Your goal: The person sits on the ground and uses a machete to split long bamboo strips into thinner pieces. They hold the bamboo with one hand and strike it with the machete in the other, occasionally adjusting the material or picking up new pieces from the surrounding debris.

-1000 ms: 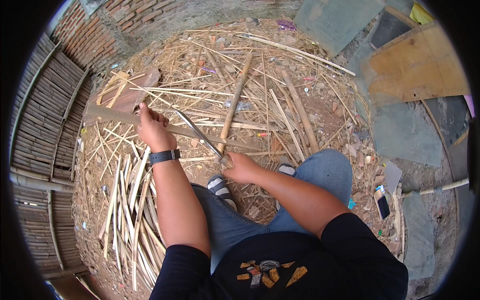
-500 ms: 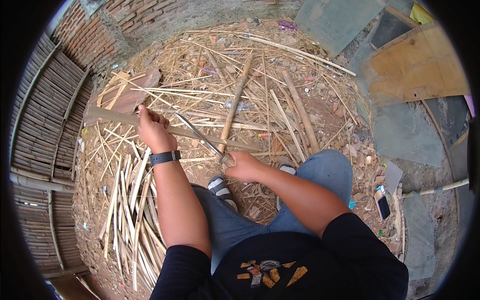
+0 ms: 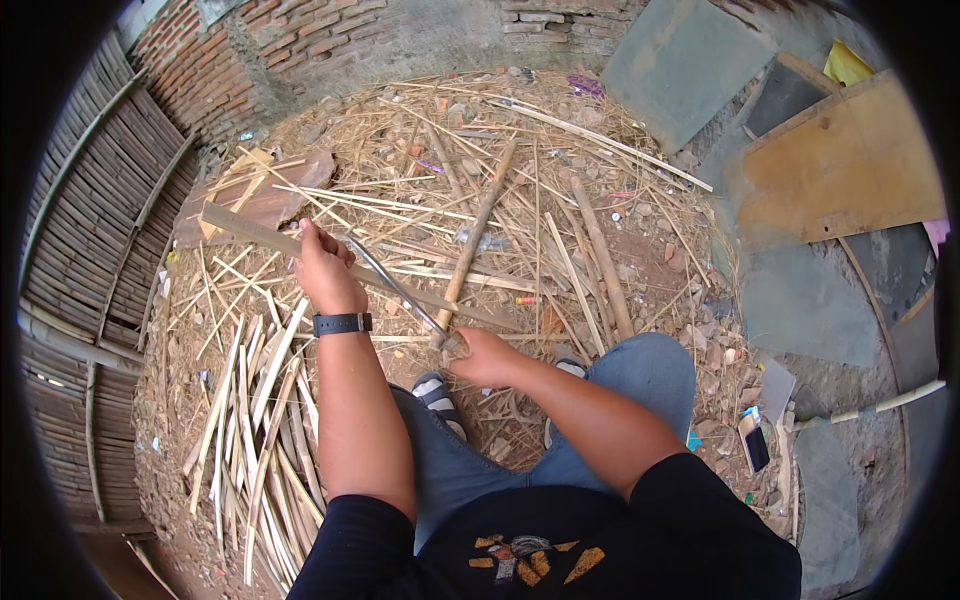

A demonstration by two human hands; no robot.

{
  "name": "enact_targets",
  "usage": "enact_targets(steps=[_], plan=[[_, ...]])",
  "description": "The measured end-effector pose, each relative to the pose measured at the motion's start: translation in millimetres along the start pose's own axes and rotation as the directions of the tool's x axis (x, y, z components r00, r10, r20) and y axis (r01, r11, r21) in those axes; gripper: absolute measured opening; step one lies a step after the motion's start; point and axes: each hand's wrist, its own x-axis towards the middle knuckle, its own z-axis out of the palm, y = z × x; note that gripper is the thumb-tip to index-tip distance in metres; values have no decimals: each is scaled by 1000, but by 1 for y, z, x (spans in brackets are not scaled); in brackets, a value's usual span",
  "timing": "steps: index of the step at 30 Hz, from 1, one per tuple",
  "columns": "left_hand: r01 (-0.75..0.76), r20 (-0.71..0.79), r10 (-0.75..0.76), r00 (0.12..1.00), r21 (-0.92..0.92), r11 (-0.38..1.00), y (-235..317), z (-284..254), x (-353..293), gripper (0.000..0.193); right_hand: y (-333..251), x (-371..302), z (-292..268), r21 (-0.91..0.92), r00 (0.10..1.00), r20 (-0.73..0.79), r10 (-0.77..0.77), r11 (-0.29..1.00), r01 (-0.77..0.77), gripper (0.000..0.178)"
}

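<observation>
My left hand (image 3: 328,272), with a dark watch on the wrist, is closed around a long flat bamboo slat (image 3: 250,230). The slat slants from upper left down to the right, above the ground in front of my legs. In my right hand (image 3: 484,358) is the handle of a machete (image 3: 400,290). Its long, slightly curved blade points up and left, crossing the slat, with the tip close to my left fingers. Whether the edge bites into the slat I cannot tell.
Split bamboo strips (image 3: 265,430) lie piled beside my left arm. Round poles (image 3: 480,230) and loose strips litter the straw-covered ground ahead. A phone (image 3: 755,445) lies at right. A bamboo-slat wall (image 3: 80,230) stands left, a brick wall (image 3: 290,45) behind, and grey sheets (image 3: 685,70) lean at right.
The view has tilted, so the ground sits lower in the picture. The machete blade has swung closer to my left hand, and the slat has shifted slightly right. Both hands keep their grips.
</observation>
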Motion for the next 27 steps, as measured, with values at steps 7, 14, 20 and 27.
enact_targets(steps=[7, 14, 20, 27], plan=[[-7, -17, 7, 1000, -5, 1000, 1, -8, 4, 35, -17, -7, -5, -59, 993, 49, 109, 993, -106, 51], [12, -25, -13, 1000, -29, 1000, -2, -6, 4, 35, -4, 1, -1, -53, 998, -3, 56, 997, -56, 51], [4, -30, -4, 1000, -5, 1000, 0, -4, 2, 35, -5, -4, 2, -40, 1000, -30, -5, 999, 3, 50], [-5, -36, 4, 999, -22, 1000, 1, -6, 3, 34, -20, -7, -5, 52, 995, 77, 67, 996, -71, 54]])
